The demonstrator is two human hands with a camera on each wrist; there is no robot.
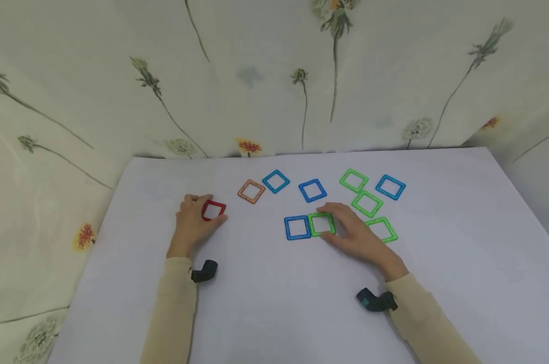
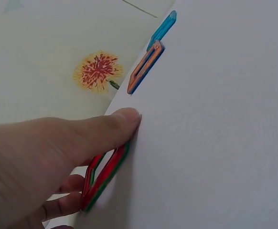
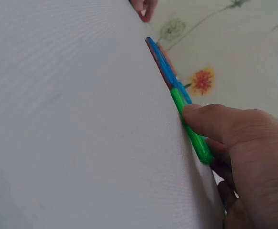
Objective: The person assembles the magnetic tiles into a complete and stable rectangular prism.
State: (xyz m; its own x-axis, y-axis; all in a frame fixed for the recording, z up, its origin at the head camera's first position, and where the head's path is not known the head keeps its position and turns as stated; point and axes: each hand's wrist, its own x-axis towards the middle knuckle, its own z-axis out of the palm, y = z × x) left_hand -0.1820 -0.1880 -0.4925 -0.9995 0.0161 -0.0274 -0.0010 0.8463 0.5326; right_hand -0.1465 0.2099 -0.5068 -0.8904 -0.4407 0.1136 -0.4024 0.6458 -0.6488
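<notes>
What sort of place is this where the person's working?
Possibly an indoor spot set up for tabletop filming: a plain white tabletop, a pale flower-printed backdrop behind it, and a black angular camera at each wrist.

Left hand [image 1: 192, 222] pinches red square [image 1: 216, 203]; right hand [image 1: 357, 237] grips green square [image 1: 320, 215], left side touching blue square [image 1: 299, 237]. Orange square [image 1: 246, 197] farther back, between hands. White table [image 1: 274, 303] beneath.
</notes>
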